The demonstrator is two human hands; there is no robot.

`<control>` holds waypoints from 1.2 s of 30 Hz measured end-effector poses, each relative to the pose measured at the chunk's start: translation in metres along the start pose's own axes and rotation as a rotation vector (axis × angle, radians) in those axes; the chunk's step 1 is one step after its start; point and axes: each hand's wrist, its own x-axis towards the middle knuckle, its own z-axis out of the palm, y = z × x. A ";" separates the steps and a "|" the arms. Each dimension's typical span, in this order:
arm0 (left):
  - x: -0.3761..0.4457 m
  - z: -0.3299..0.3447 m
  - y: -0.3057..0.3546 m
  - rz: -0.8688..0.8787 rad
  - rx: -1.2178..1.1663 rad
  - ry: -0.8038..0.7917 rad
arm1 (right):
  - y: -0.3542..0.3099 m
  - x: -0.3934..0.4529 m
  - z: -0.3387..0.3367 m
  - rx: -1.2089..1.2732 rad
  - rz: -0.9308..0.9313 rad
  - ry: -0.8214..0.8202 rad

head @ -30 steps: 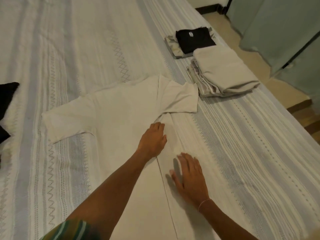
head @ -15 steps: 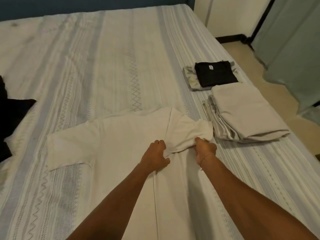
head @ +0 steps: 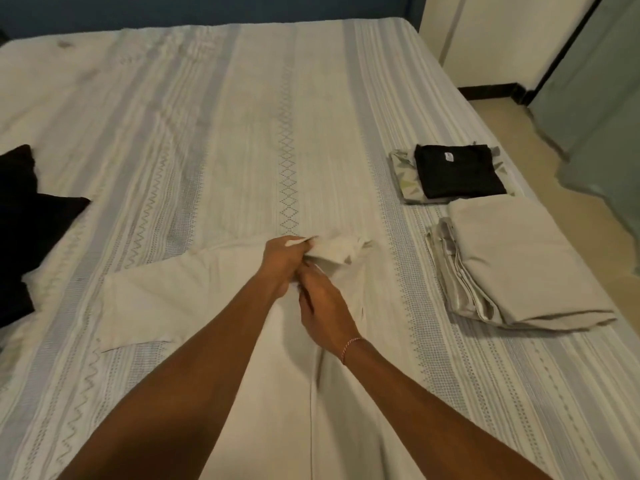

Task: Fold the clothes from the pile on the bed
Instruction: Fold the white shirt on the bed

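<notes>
White shirt (head: 214,299) lying flat mid-bed (head: 242,133). Left hand (head: 282,261) pinches its bunched right sleeve (head: 337,251); right hand (head: 325,306) (bracelet at wrist) curls onto the cloth just beside. Folded stacks (head: 512,268) lie right of the shirt.

env: home bedroom | evidence: wide bed (head: 242,116) with striped patterned cover, folded clothes stacks (head: 512,265) at its right edge, dark headboard (head: 207,8), tiled floor (head: 512,133), wardrobe doors (head: 595,98)
</notes>
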 end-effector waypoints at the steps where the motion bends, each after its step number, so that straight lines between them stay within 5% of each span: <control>1: 0.010 -0.011 -0.003 -0.012 -0.017 0.059 | 0.005 -0.003 0.002 -0.029 -0.008 -0.023; 8: 0.027 -0.069 -0.037 -0.074 -0.266 0.221 | 0.047 -0.003 0.006 -0.273 0.297 -0.047; 16: 0.026 -0.107 -0.065 -0.057 -0.580 0.168 | 0.070 0.027 0.012 -0.530 0.306 -0.223; 27: 0.026 -0.127 -0.089 -0.098 -0.691 0.073 | 0.093 0.036 0.007 -0.754 0.218 -0.314; 36: 0.040 -0.136 -0.096 -0.116 -0.518 0.166 | 0.014 -0.031 0.045 -0.680 0.049 0.124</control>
